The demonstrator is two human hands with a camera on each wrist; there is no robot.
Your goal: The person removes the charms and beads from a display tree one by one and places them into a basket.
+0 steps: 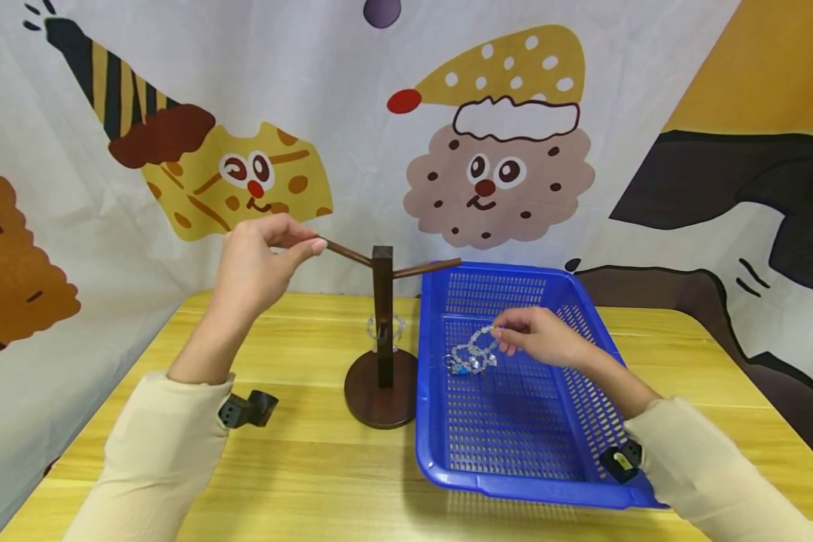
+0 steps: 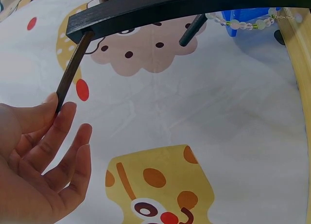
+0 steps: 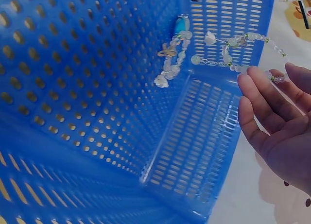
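Room lies free above the basket [image 1: 535,493], one peg [image 1: 428,268] perhaps overhanging

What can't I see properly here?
Head view: part of the hanging bracelet, behind the post.
Left wrist view: the round base, cut off by the right edge.
Right wrist view: part of the right hand, cut off by the right edge.

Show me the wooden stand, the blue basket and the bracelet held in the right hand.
Wooden stand [image 1: 383,301]: head view, on its upright post.
Blue basket [image 1: 549,491]: head view, on its near rim.
Held bracelet [image 3: 251,36]: right wrist view, on the beads along its upper curve.
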